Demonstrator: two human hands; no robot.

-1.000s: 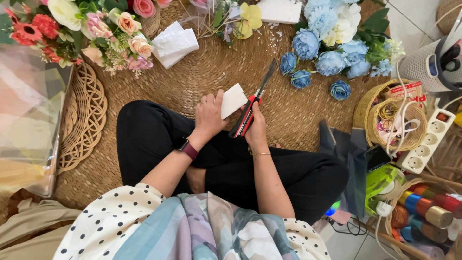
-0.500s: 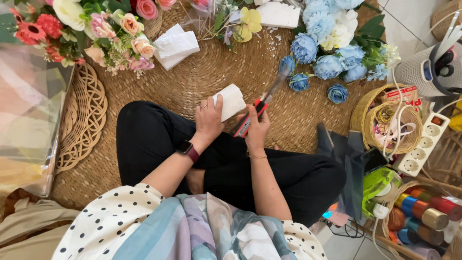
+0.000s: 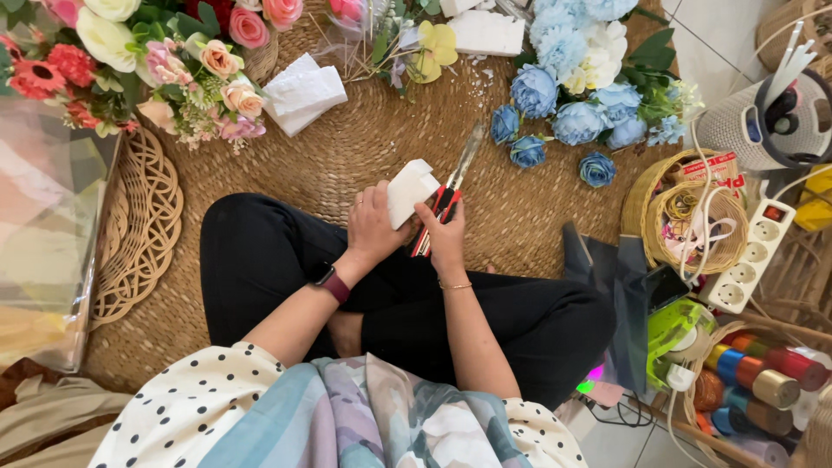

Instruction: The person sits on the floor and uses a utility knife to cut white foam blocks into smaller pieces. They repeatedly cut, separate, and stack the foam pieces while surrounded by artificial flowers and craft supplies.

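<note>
I sit cross-legged on a round woven mat (image 3: 364,147). My left hand (image 3: 374,227) holds a small white foam block (image 3: 409,189) above my knees. My right hand (image 3: 444,236) grips a red-handled utility knife (image 3: 449,192), and its long blade (image 3: 468,149) points up and away from me, right beside the block's right edge. Both hands are close together over my black trousers. A dark red watch sits on my left wrist, a thin bracelet on the right.
Pink and red artificial flowers (image 3: 130,61) lie at the upper left, blue ones (image 3: 572,95) at the upper right. More white foam pieces (image 3: 302,91) rest on the mat. A wicker basket (image 3: 685,217), a power strip (image 3: 750,251) and ribbon spools (image 3: 763,377) crowd the right side.
The knife has swung from a slanted position to nearly upright beside the foam block. Both hands stayed above my lap, and the block has turned slightly.
</note>
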